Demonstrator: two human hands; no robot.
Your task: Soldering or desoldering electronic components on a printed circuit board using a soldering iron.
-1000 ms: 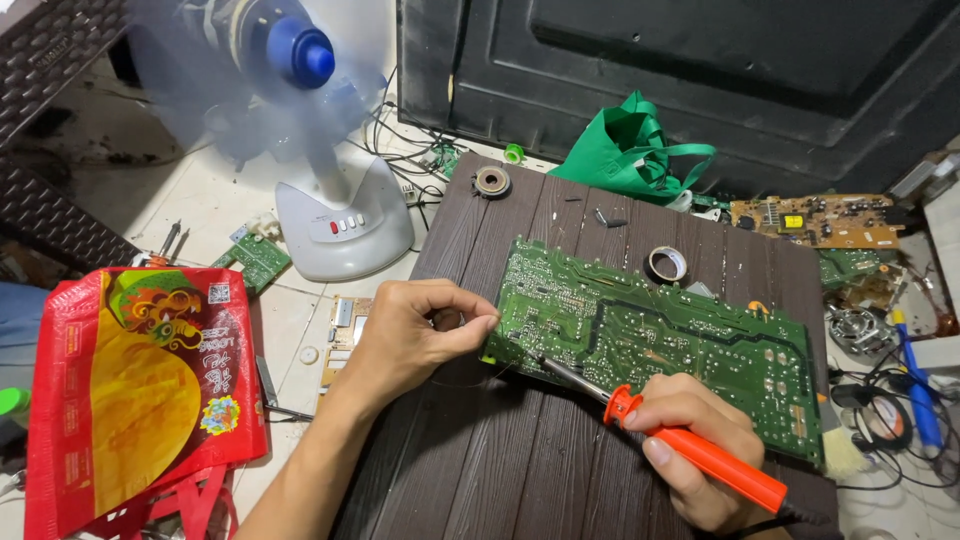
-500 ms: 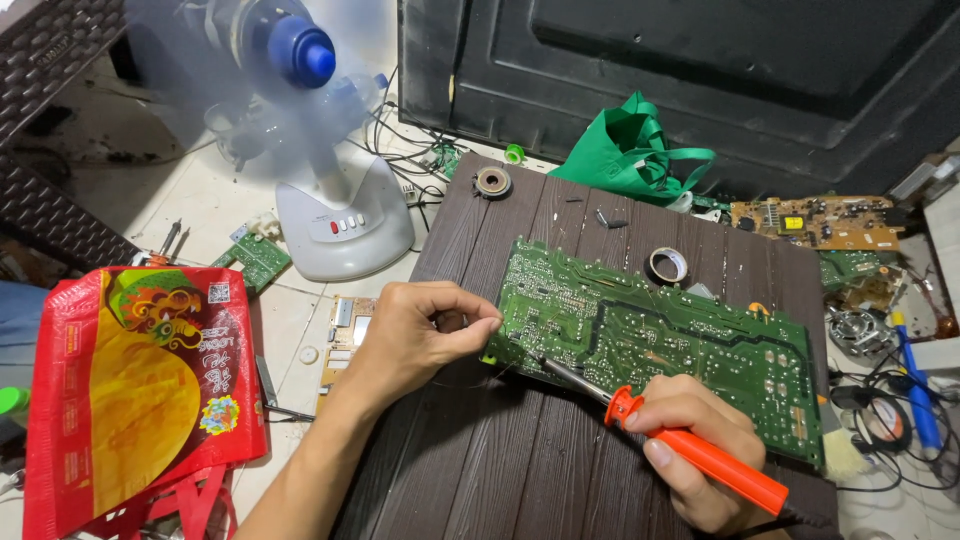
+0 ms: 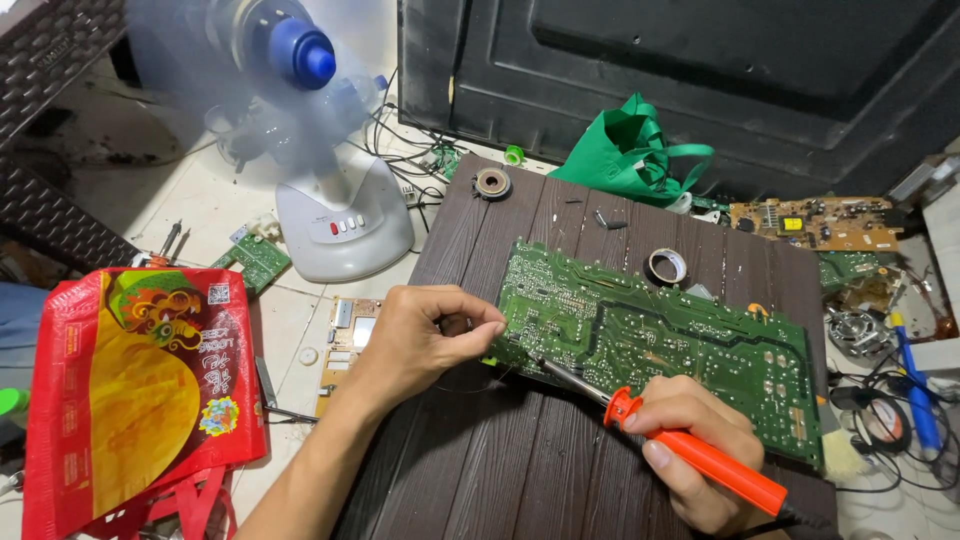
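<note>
A large green circuit board [image 3: 660, 340] lies solder side up on a dark wooden board [image 3: 500, 470]. My left hand [image 3: 425, 335] rests at the circuit board's left edge, fingers pinched on a thin solder wire. An orange-handled soldering iron [image 3: 700, 455] is gripped in my right hand [image 3: 690, 450], and its metal tip touches the green board's lower left corner close to my left fingertips.
A running white desk fan [image 3: 320, 190] stands at the left. A red and yellow bag [image 3: 140, 390] lies on the floor. A green bag [image 3: 625, 150], a tape roll [image 3: 667, 265], a brown circuit board [image 3: 815, 222], small boards and cables surround the work board. A black panel [image 3: 700, 70] stands behind.
Both hands stay in nearly the same place; the iron's tip remains at the board's lower left corner.
</note>
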